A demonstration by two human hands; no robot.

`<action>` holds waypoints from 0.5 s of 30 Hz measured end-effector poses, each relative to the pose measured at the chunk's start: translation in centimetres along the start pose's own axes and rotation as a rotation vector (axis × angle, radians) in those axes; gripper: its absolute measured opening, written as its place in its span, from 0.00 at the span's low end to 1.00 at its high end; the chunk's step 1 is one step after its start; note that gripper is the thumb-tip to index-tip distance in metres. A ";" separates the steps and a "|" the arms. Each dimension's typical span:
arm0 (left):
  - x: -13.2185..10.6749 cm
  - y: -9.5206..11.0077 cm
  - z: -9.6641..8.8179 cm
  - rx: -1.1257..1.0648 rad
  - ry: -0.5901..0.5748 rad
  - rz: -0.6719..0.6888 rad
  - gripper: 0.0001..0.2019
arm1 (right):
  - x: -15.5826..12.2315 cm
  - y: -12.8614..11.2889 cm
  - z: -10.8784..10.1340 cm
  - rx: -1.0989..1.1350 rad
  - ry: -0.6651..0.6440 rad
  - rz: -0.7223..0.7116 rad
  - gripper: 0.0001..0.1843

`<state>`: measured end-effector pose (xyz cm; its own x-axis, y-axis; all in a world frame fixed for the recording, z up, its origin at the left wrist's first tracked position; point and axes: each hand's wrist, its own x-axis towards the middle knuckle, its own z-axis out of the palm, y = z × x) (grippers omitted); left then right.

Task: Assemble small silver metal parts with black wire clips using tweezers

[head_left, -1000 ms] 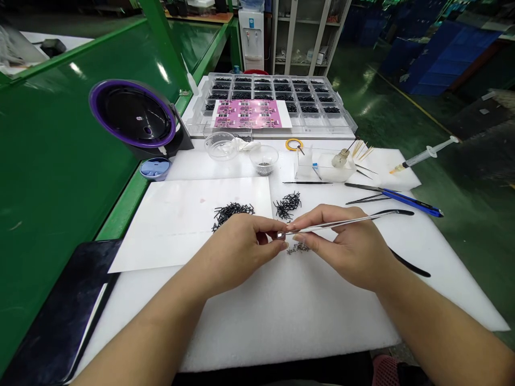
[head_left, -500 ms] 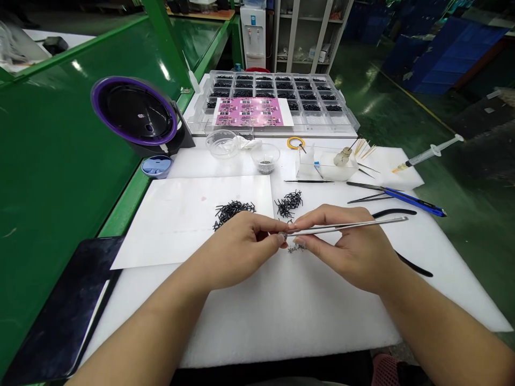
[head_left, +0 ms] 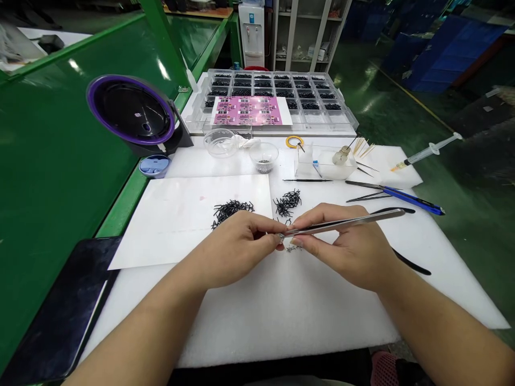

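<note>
Metal tweezers (head_left: 350, 221) are in my right hand (head_left: 346, 241), gripped between thumb and fingers, with the tips pointing left. Those tips meet the fingertips of my left hand (head_left: 237, 246), whose thumb and index finger are pinched together. What sits in that pinch is too small to make out. Just behind my hands lie two heaps of short black pieces: one heap (head_left: 231, 210) on the white sheet (head_left: 169, 214), another heap (head_left: 287, 202) on the foam to its right. Tiny metallic bits (head_left: 294, 249) are scattered below the tweezer tips.
A compartment box (head_left: 317, 119) of black pieces stands at the back with a pink printed sheet (head_left: 247, 111) on it. Clear round dishes (head_left: 263, 158) sit in front. A blue-handled tool (head_left: 414, 200) and syringe (head_left: 426, 153) lie right; a black tablet-like slab (head_left: 60, 305) lies left.
The tweezers have turned slightly in my right hand, and their flat side now shows more. My hands stay together in nearly the same place; the whole view has shifted a little.
</note>
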<state>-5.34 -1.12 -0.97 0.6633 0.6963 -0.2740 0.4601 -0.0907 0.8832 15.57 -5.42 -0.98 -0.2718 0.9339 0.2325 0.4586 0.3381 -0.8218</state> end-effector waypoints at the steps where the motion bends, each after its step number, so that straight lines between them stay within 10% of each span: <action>1: 0.0 0.0 0.0 0.003 -0.002 0.004 0.14 | 0.0 0.0 0.0 0.009 -0.001 0.007 0.05; 15: -0.3 -0.4 -0.4 -0.043 0.111 -0.083 0.13 | 0.0 1.1 -1.1 -0.035 -0.017 0.118 0.05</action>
<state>-5.92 -1.02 -1.12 0.5534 0.7750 -0.3051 0.4837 -0.0008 0.8752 17.04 -4.97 -1.26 -0.2285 0.9653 0.1266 0.5171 0.2305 -0.8243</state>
